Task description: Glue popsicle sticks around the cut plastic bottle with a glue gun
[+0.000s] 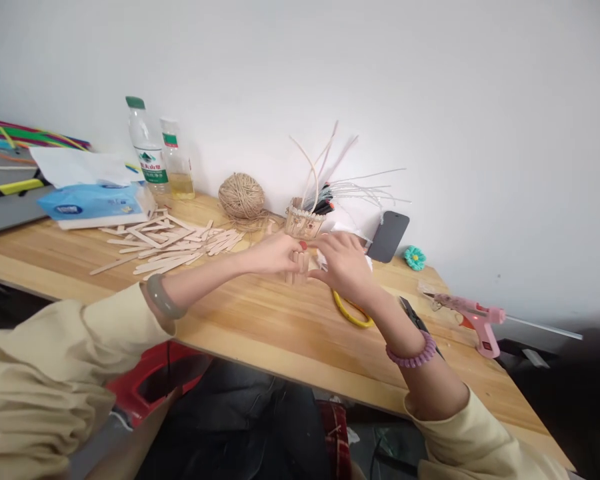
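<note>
Two hands met over a small stick piece at the middle of the wooden table (260, 327).
The left hand (275, 255) and right hand (345, 267) both pinched the craft-stick piece (298, 265) between them, just above the tabletop, below a little woven basket (303, 223).

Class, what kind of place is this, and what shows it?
Probably a craft table: loose wooden sticks, a twine ball and a pink glue gun lie on the wooden table.
</note>
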The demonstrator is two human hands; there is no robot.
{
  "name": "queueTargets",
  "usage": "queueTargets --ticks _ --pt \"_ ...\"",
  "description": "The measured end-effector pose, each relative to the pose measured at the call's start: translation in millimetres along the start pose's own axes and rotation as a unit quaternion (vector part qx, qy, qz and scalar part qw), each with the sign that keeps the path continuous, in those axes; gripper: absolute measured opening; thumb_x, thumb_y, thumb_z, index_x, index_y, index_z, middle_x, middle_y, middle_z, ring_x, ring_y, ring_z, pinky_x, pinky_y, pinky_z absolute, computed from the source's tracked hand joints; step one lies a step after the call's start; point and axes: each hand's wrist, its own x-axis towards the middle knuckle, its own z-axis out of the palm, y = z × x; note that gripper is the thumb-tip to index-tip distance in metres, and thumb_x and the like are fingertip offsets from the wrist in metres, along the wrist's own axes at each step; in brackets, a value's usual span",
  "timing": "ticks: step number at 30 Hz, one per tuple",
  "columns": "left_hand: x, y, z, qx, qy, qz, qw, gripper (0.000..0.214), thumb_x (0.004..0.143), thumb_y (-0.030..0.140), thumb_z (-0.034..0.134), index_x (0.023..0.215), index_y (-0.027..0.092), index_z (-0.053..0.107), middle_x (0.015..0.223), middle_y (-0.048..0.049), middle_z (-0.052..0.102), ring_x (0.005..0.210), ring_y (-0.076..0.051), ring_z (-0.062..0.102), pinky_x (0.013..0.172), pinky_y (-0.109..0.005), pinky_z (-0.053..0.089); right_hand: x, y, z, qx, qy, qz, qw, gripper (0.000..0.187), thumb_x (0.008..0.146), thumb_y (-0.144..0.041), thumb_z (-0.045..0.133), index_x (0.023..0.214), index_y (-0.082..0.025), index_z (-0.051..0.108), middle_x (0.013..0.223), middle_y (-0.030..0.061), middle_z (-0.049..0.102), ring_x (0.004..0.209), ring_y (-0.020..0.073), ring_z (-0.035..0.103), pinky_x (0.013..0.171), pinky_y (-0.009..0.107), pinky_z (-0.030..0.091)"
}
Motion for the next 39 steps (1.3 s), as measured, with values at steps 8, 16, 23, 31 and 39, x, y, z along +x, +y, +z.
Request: queueTargets --ticks 8,16,23,31,39 --pt "-28.1 18.9 4.4 -0.512 0.207 -0.061 0.831 0.027 0.056 0.030 0.081 0.077 0.014 0.073 0.078 -0.0036 0.074 0.078 -0.019 0.065 0.079 -0.030 0.048 -27.0 -17.5 -4.1 0.569 0.174 0.286 0.751 0.068 0.074 -0.055 0.065 0.132 -0.029 0.040 0.143 0.0092 0.038 0.132 0.0261 0.036 0.106 0.048 0.031" --pt "-50.7 57.6 2.7 -0.566 0.172 -0.040 0.805 0.024 0.059 0.028 0.081 0.078 0.015 0.073 0.078 -0.0030 0.073 0.078 -0.018 0.065 0.079 -0.029 0.048 -30.3 -52.0 -14.5 0.703 0.191 0.202 0.655 0.081 0.072 -0.038 0.074 0.139 -0.037 0.028 0.151 0.0035 0.025 0.132 0.0221 0.037 0.108 0.044 0.033" --pt "-53.6 62.5 -0.4 -0.559 0.183 -0.078 0.805 0.029 0.059 0.033 0.081 0.079 0.016 0.071 0.076 -0.0024 0.072 0.071 -0.015 0.063 0.070 -0.026 0.050 -29.4 -51.0 -7.7 0.682 0.199 0.239 0.662 0.087 0.064 -0.037 0.079 0.136 -0.034 0.030 0.148 0.0076 0.029 0.130 0.0273 0.040 0.101 0.046 0.042" --pt "-52.1 62.8 2.1 -0.544 0.199 -0.120 0.806 0.030 0.053 0.035 0.083 0.071 0.014 0.072 0.067 -0.0029 0.069 0.063 -0.013 0.060 0.062 -0.024 0.049 -29.8 -50.6 -10.3 0.707 0.192 0.225 0.642 0.056 0.076 -0.045 0.064 0.125 -0.033 0.040 0.142 0.0042 0.043 0.125 0.0264 0.047 0.099 0.046 0.042" --pt "-51.2 63.5 1.9 -0.564 0.206 -0.120 0.790 0.031 0.051 0.034 0.085 0.069 0.013 0.072 0.063 -0.0020 0.069 0.060 -0.012 0.060 0.062 -0.023 0.049 -29.2 -42.3 -7.8 0.698 0.206 0.229 0.647 0.068 0.068 -0.041 0.075 0.125 -0.030 0.040 0.141 0.0085 0.044 0.120 0.0276 0.051 0.096 0.044 0.045"
